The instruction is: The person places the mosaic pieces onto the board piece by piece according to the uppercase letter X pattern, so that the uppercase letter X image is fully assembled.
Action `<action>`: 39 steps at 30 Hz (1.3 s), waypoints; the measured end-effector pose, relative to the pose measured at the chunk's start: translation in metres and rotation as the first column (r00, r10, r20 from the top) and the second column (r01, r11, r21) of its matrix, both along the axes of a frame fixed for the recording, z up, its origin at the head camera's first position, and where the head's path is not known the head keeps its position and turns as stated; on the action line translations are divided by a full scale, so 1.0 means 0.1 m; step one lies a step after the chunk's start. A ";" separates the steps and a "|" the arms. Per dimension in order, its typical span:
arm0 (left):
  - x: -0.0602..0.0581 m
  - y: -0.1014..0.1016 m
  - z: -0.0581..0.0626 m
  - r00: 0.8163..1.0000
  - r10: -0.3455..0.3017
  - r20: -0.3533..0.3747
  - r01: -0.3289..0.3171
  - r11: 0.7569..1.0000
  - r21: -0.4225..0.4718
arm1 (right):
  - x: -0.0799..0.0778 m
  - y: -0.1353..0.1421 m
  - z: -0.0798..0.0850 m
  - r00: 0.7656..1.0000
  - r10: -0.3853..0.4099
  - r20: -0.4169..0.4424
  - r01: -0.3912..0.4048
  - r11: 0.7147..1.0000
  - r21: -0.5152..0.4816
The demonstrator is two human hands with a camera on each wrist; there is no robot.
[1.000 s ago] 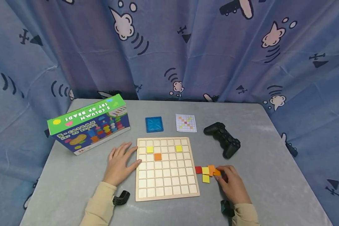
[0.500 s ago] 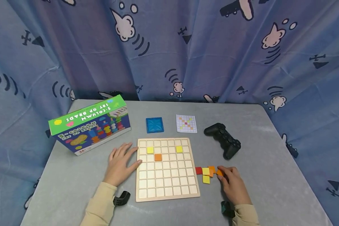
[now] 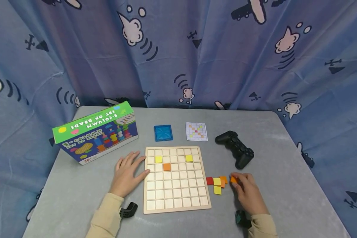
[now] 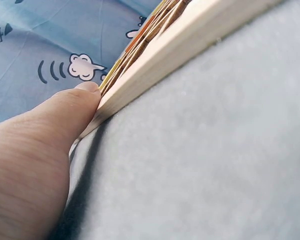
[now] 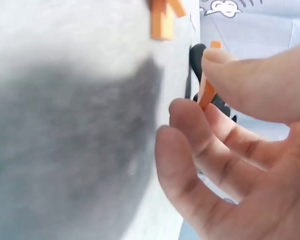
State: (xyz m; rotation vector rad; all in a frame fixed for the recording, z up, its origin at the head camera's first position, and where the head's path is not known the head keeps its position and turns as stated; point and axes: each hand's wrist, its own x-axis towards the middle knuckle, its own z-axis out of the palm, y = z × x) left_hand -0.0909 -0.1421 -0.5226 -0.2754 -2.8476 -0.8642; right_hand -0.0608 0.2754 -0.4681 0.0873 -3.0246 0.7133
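My left hand (image 3: 128, 175) rests at the left edge of a wooden grid board (image 3: 178, 190), its fingers extended and the thumb on the rim. The left wrist view shows that thumb (image 4: 65, 112) against the board's side. Between thumb and fingers my right hand (image 3: 250, 191) pinches an orange tile (image 5: 206, 92), right of the board. Loose tiles lie between the board and that hand: a red tile (image 3: 209, 180), yellow tiles (image 3: 217, 190) and orange tiles (image 3: 223, 179), some overlapping. Set in the board are two yellow tiles (image 3: 158, 159) and one orange tile (image 3: 167, 167).
Behind the board lie a blue square tray (image 3: 163, 133) and a printed pattern card (image 3: 196, 131). A black game controller (image 3: 235, 148) is at the right, beyond my right hand. A colourful toy box (image 3: 96, 134) stands at the left. A patterned curtain (image 3: 166, 53) hangs behind the table.
My right hand has drawn the orange tile away from the loose pile, to the right, and tilted it up. My left hand stays at the board's edge.
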 end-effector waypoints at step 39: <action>-0.04 -0.03 -0.10 0.999 -0.012 -0.046 0.010 0.999 -0.034 | -0.80 -1.25 0.13 0.824 0.547 -0.147 -0.554 0.832 -0.012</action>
